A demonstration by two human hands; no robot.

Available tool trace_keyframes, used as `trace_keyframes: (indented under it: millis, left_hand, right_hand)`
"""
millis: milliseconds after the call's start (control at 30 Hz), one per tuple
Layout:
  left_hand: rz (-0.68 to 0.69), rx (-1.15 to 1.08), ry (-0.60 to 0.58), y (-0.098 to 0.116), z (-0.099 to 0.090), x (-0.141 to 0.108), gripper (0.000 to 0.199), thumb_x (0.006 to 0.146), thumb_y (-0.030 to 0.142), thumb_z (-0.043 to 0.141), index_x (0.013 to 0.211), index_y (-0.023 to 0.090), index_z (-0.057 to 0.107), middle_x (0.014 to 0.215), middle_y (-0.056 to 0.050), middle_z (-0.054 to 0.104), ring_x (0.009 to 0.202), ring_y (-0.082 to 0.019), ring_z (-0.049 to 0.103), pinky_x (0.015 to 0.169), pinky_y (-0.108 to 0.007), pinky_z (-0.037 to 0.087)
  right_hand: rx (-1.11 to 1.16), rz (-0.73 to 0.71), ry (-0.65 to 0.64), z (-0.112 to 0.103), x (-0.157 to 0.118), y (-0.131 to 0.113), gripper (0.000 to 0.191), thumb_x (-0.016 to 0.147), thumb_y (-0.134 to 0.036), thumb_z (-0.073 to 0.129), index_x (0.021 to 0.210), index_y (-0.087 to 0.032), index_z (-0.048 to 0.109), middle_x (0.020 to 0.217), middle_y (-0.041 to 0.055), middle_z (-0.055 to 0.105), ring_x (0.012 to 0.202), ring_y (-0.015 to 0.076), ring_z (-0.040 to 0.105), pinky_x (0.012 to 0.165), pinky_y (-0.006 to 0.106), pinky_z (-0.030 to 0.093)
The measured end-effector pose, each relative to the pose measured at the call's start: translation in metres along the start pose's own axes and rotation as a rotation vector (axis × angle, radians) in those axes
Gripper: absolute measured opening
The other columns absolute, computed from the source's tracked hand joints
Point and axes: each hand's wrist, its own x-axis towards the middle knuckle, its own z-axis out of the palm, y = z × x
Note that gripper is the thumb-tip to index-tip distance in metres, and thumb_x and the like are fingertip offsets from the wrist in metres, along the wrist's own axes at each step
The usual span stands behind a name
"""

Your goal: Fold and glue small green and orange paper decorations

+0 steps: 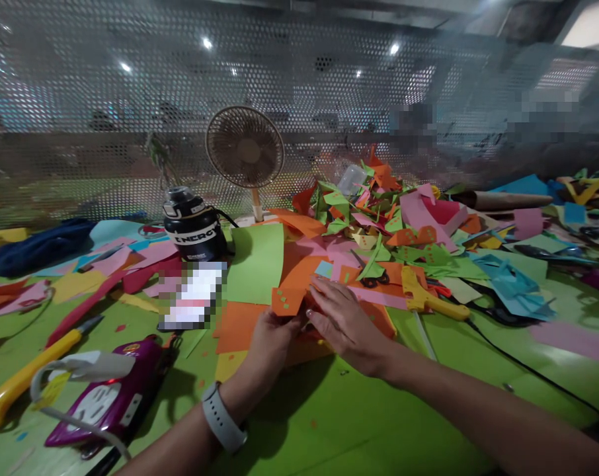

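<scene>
Yellow tool [41, 370]: well to the left of the fingers of the left hand [268, 340], its dark tip pointing away from the person, perhaps parked aside to free the near space.
Purple power strip [139, 370]: left and nearer than the left fingers, with a white plug [96, 365] in it; likely set there so that its cord reaches the desk [369, 430].
Phone [195, 294]: left of and slightly beyond the left fingers, lying flat, its screen blurred out.
Black bottle [190, 231]: beyond the phone, farther from the left fingers, upright.
Fan [247, 149]: straight beyond the left fingers, facing the person, probably for cooling.
Left hand: its fingers pinch the near edge of the green-spotted orange paper piece, seemingly so that the spotted face shows; the wrist, with a pale watch [223, 418], angles in from the lower left.
Orange paper piece [285, 302]: at the left fingertips, tilted up, just beside the right fingers.
Right hand [346, 324]: palm down, back uppermost, fingers extended and loose, clasping nothing visible, perhaps steadying the paper; whether they press cannot be told. The forearm slants in from the lower right.
Scissors [376, 280]: just beyond the right fingers, to their right, among paper scraps.
Yellow glue gun [436, 304]: right of the right fingers, corded, probably within easy reach.
</scene>
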Motion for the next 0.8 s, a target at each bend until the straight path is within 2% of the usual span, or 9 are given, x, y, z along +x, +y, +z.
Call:
trace_keyframes:
  millis: [67, 167, 300, 433, 600, 800]
  left_hand:
    - [0.015, 0.025, 0.017, 0.0, 0.0, -0.001, 0.023, 0.051, 0.02, 0.084, 0.071, 0.018, 0.072, 0.077, -0.009, 0.075, 0.079, -0.026, 0.068, 0.071, -0.036, 0.054]
    - [0.026, 0.041, 0.033, 0.0, 0.001, -0.004, 0.022, 0.056, 0.023, 0.083, 0.075, 0.018, 0.074, 0.081, -0.008, 0.075, 0.076, -0.023, 0.068, 0.073, -0.035, 0.054]
    - [-0.025, 0.039, 0.019, -0.001, 0.003, -0.007, 0.022, 0.062, 0.028, 0.081, 0.081, 0.019, 0.074, 0.083, -0.007, 0.074, 0.069, -0.018, 0.066, 0.067, -0.03, 0.053]
    - [-0.057, 0.024, -0.017, 0.002, 0.004, -0.01, 0.021, 0.064, 0.03, 0.081, 0.08, 0.019, 0.074, 0.08, -0.006, 0.074, 0.061, -0.015, 0.064, 0.062, -0.027, 0.052]
    - [-0.12, -0.028, -0.036, 0.008, 0.006, -0.013, 0.029, 0.064, 0.032, 0.082, 0.085, 0.016, 0.073, 0.079, -0.007, 0.075, 0.069, -0.02, 0.069, 0.069, -0.031, 0.055]
    - [-0.096, -0.051, -0.051, 0.006, 0.005, -0.012, 0.03, 0.065, 0.032, 0.082, 0.088, 0.014, 0.072, 0.087, -0.009, 0.076, 0.08, -0.023, 0.07, 0.078, -0.033, 0.056]
  right_hand:
    - [-0.009, -0.01, 0.02, 0.001, 0.0, 0.0, 0.055, 0.097, -0.043, 0.034, 0.135, -0.006, 0.049, 0.144, 0.0186, 0.044, 0.136, 0.0281, 0.035, 0.112, 0.051, 0.028]
    - [0.057, 0.001, 0.109, 0.0, 0.0, 0.003, 0.047, 0.096, -0.04, 0.038, 0.131, -0.012, 0.054, 0.138, 0.0159, 0.052, 0.13, 0.0268, 0.043, 0.11, 0.051, 0.031]
    - [0.259, 0.082, 0.253, -0.005, 0.003, 0.009, 0.032, 0.095, -0.034, 0.044, 0.115, -0.021, 0.065, 0.118, 0.0098, 0.065, 0.114, 0.0216, 0.057, 0.1, 0.042, 0.044]
    - [0.379, 0.124, 0.259, -0.008, 0.006, 0.013, 0.022, 0.092, -0.028, 0.05, 0.104, -0.023, 0.068, 0.106, 0.0058, 0.068, 0.101, 0.0186, 0.062, 0.092, 0.036, 0.048]
    - [0.462, 0.158, 0.257, -0.008, 0.006, 0.017, 0.021, 0.089, -0.024, 0.053, 0.102, -0.02, 0.069, 0.103, 0.0065, 0.069, 0.095, 0.017, 0.063, 0.087, 0.033, 0.049]
    - [0.486, 0.169, 0.243, -0.009, 0.005, 0.017, 0.021, 0.088, -0.021, 0.055, 0.103, -0.019, 0.069, 0.103, 0.0073, 0.069, 0.091, 0.0155, 0.063, 0.086, 0.032, 0.05]
